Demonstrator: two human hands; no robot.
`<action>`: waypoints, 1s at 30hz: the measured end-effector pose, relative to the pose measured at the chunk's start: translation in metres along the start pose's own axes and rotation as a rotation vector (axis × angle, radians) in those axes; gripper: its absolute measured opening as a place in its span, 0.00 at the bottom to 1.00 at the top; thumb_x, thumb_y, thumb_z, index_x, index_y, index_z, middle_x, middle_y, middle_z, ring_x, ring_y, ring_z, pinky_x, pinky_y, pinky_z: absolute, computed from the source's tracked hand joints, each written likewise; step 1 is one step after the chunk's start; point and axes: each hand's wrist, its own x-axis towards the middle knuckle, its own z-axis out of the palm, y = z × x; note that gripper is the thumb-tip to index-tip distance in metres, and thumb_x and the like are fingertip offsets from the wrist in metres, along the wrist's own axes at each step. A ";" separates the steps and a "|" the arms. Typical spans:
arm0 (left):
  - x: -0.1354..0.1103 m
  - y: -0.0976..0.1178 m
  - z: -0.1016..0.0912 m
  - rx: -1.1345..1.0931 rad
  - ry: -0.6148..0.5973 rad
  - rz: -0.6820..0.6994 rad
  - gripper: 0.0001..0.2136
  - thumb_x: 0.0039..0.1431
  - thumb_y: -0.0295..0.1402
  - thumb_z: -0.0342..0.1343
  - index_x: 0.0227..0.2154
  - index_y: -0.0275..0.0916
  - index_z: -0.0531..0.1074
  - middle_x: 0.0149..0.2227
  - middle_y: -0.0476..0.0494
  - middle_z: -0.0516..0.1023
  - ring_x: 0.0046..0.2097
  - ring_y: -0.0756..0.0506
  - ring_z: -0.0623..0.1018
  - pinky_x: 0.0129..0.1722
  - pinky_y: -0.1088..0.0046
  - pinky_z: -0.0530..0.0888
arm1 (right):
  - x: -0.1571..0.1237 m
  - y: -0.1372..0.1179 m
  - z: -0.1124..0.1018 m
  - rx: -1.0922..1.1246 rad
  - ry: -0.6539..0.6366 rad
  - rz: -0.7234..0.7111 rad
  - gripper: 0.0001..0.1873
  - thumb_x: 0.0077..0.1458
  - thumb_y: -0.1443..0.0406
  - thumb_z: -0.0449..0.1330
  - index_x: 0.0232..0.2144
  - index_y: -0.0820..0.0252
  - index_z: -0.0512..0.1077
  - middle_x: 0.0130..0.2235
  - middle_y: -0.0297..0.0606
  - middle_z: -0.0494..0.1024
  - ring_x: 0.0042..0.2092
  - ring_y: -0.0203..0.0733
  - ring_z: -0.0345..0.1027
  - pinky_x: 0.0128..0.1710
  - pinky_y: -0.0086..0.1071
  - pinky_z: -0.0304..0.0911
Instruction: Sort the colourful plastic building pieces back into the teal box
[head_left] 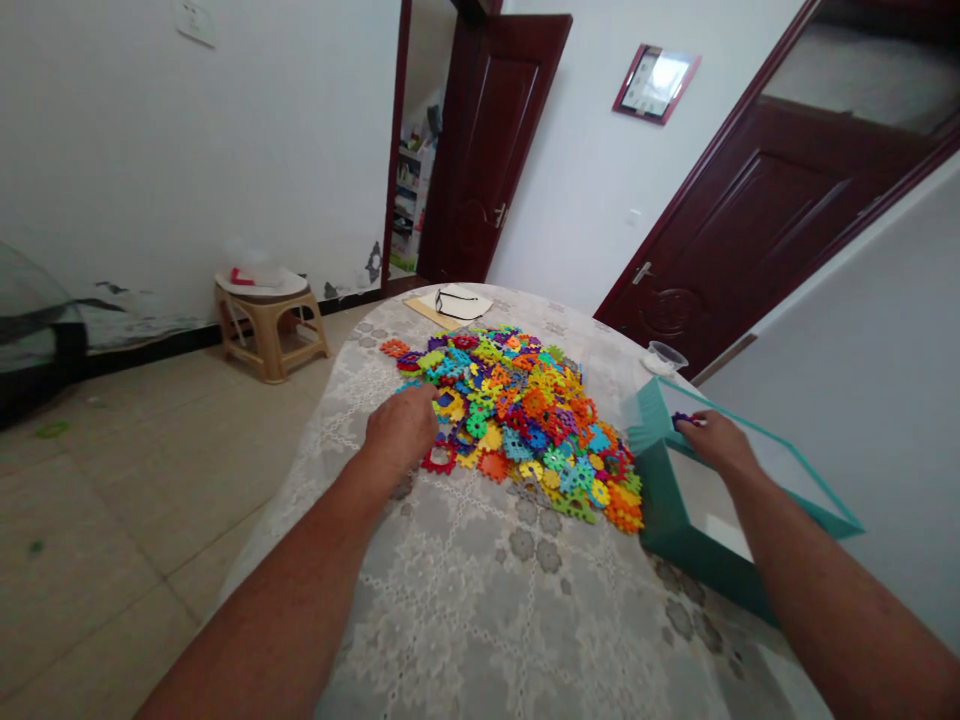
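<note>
Toothed plastic gears (517, 400) in orange, yellow, blue, green, red and purple lie in a broad, overlapping heap on a cloth-covered table (465, 610), its pale covering patterned with grey flowers; the heap's right end sits just beside an open teal box (664, 510) with a pale interior, near the table's right side. A person's two bare hands work at opposite ends of the spread; the left hand (405, 420) is at the heap's left edge, back upward and fingers curled in close to the nearest pieces, though whether it grips one cannot be told from this angle; the right hand (716, 440) is at the box's opening, thumb and fingertips pinched on a purple gear (682, 420), apart from the heap.

Behind the heap, dark-framed glasses (459, 298) rest on white paper (480, 308), with a yellowish sheet (433, 315) showing beneath; beyond the box stands a clear plastic container (666, 355). Across the tiled floor (112, 520), a tan stool (274, 325) near the left wall bears a small red item (241, 277); at the back, a dark red door (502, 140) stands open beside stocked shelves (406, 195); a second dark red door (780, 200) fills the right, and a framed picture (656, 84) hangs on the white wall between the two.
</note>
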 end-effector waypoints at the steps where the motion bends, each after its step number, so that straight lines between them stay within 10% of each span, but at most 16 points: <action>1: 0.001 -0.002 -0.001 0.054 -0.020 -0.026 0.18 0.68 0.28 0.49 0.55 0.43 0.77 0.54 0.32 0.82 0.53 0.35 0.81 0.52 0.58 0.74 | 0.001 -0.001 0.001 0.005 -0.023 -0.014 0.26 0.60 0.53 0.60 0.51 0.68 0.79 0.47 0.62 0.82 0.48 0.62 0.77 0.42 0.43 0.65; 9: -0.002 0.004 0.000 0.187 -0.278 0.048 0.18 0.70 0.45 0.51 0.53 0.42 0.76 0.53 0.30 0.81 0.53 0.32 0.81 0.49 0.58 0.76 | -0.022 -0.016 -0.028 0.040 0.001 -0.143 0.22 0.64 0.52 0.55 0.43 0.61 0.81 0.47 0.54 0.84 0.47 0.57 0.77 0.46 0.43 0.66; 15: -0.013 0.016 0.014 0.126 -0.296 0.210 0.22 0.62 0.41 0.62 0.57 0.43 0.73 0.55 0.33 0.79 0.55 0.32 0.79 0.50 0.61 0.75 | -0.122 -0.073 -0.052 0.414 0.089 -0.442 0.22 0.64 0.49 0.56 0.47 0.57 0.80 0.47 0.45 0.85 0.46 0.51 0.78 0.49 0.41 0.69; 22: -0.023 0.033 0.031 -0.024 -0.305 0.341 0.21 0.57 0.34 0.64 0.54 0.44 0.75 0.55 0.38 0.79 0.55 0.35 0.78 0.52 0.63 0.73 | -0.241 -0.145 -0.001 0.674 -0.034 -0.732 0.13 0.67 0.58 0.58 0.49 0.56 0.77 0.49 0.45 0.83 0.52 0.52 0.76 0.55 0.46 0.70; 30: -0.029 0.045 0.053 -0.109 -0.261 0.401 0.28 0.58 0.32 0.65 0.62 0.43 0.70 0.64 0.37 0.75 0.62 0.35 0.75 0.61 0.59 0.71 | -0.258 -0.152 0.024 0.573 -0.007 -0.914 0.22 0.63 0.65 0.61 0.59 0.55 0.72 0.56 0.49 0.77 0.58 0.56 0.69 0.61 0.54 0.66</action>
